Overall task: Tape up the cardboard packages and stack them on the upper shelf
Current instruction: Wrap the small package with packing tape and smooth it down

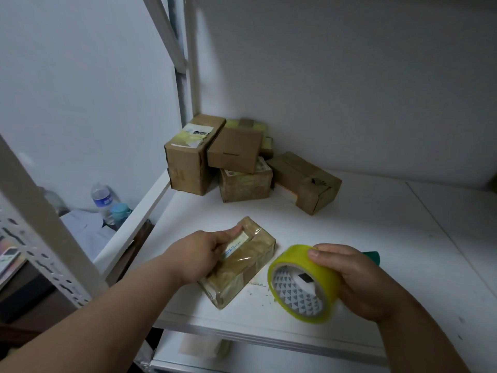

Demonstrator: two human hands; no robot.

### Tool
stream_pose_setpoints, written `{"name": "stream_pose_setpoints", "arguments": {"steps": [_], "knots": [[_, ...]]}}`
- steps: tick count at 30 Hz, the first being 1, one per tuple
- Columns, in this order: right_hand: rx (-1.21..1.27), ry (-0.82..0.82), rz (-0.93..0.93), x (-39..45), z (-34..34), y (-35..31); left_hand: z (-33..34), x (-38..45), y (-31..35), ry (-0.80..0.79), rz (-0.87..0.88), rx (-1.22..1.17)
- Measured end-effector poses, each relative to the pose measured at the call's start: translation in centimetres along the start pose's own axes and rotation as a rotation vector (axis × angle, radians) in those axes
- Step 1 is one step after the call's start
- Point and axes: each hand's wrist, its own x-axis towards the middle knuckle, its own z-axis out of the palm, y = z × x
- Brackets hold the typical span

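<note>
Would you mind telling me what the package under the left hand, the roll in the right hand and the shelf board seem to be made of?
Package: brown cardboard under glossy clear tape, judging by wrinkled highlights. Tape roll: translucent yellow-green plastic film, smooth and shiny, on a printed core, probably cardboard. Shelf board: matte white, likely laminate or painted board; unclear which.

Dim, soft indoor light with a cool cast. The white shelf [349, 238] is the brightest surface; the wall [349, 76] above grades to grey. Soft shadows lie under the boxes [234, 154] and the tape roll [304, 281], whose film shows mild glare. Straight posts [40, 216] bow at the left edge from wide-angle distortion. Edges look slightly soft.
</note>
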Motion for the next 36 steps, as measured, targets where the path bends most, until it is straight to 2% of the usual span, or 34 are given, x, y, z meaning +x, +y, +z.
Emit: {"name": "stream_pose_setpoints", "arguments": {"steps": [2, 5, 7, 11, 13, 15, 20, 25, 31, 36], "knots": [[-0.02, -0.001, 0.017, -0.1, -0.1, 0.3, -0.2, -0.2, 0.1, 0.007, 0.043, 0.061], [-0.083, 0.01, 0.033, -0.2, 0.0, 0.5, -0.3, -0.3, 0.8, 0.102, 0.155, 0.471], [-0.104, 0.021, 0.039, -0.3, 0.0, 0.7, -0.3, -0.5, 1.7, 0.166, 0.215, 0.656], [-0.128, 0.013, 0.047, -0.3, 0.0, 0.9, 0.0, -0.1, 2.1, 0.213, 0.426, 0.726], [-0.165, 0.003, 0.041, -0.3, 0.1, 0.9, -0.1, -0.3, 2.6, 0.136, 0.383, 0.706], [-0.243, -0.008, 0.036, -0.3, 0.2, 0.7, -0.3, -0.8, 3.4, 0.05, 0.268, 0.654], [-0.33, -0.067, 0.052, 0.0, 0.0, -0.4, 0.7, -2.0, 4.8, -0.034, 0.131, 0.524], [-0.228, -0.082, 0.05, 0.2, -0.1, -0.5, 1.4, -2.2, 2.9, -0.044, 0.113, 0.615], [-0.241, -0.142, 0.145, 0.6, 1.5, 0.5, 0.1, -1.4, 2.8, -0.134, 0.087, 0.7], [-0.313, -0.144, 0.172, 0.6, 0.9, -1.7, -0.4, -1.4, 3.3, -0.15, 0.085, 0.76]]}}
